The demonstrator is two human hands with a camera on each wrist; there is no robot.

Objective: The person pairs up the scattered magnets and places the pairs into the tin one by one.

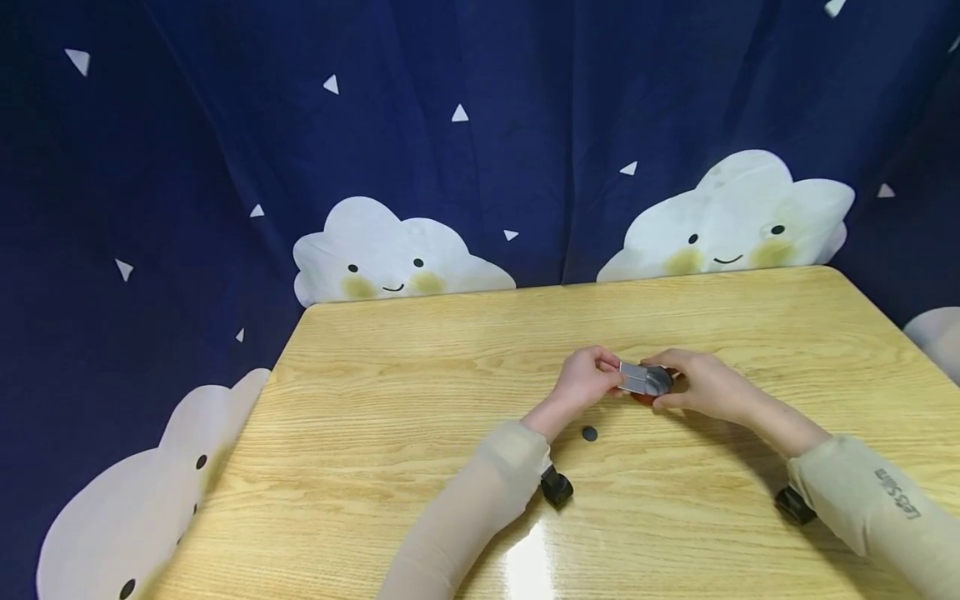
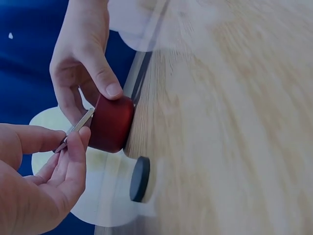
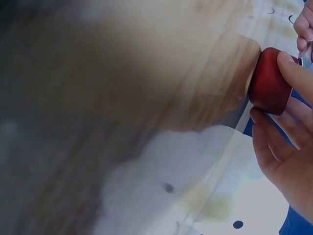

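Both hands are together over the middle of the table (image 1: 420, 375), toward its right half. The right hand (image 1: 708, 385) grips a red puck (image 2: 111, 123), thumb on top and fingers curled round its side, the puck resting on the wood. The left hand (image 1: 588, 379) pinches a thin metal plate (image 1: 636, 377) between thumb and forefinger, its far edge laid against the puck's top face. Just beside the left wrist, a small black disc (image 1: 589, 433) lies loose on the table, near the puck but apart from it.
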